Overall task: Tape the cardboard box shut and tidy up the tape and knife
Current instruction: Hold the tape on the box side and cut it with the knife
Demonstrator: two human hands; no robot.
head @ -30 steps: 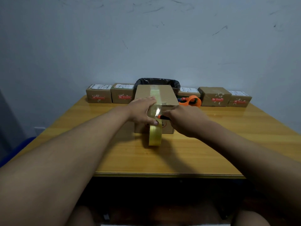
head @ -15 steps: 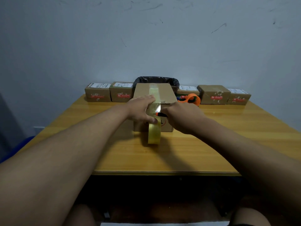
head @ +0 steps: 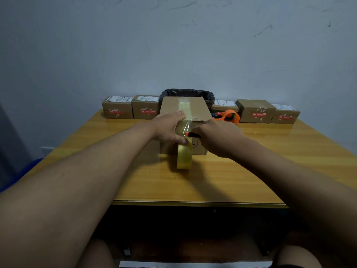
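Cardboard box [head: 195, 111] unchanged since a second ago — left hand [head: 170, 128] still presses tape [head: 184, 156] flat; right hand [head: 216, 136] still grips the knife [head: 191, 134]. Cut pending.

Head view: two bare forearms enter from about 7 and 5 o'clock, unsleeved to the frame edge, with no watch, ring or glove visible. The left hand [head: 170, 128] and right hand [head: 218, 136] show short, unpainted nails where fingertips are visible. At 6 o'clock, two bare knees flank a dark gap; a dark garment edge shows at the right knee.
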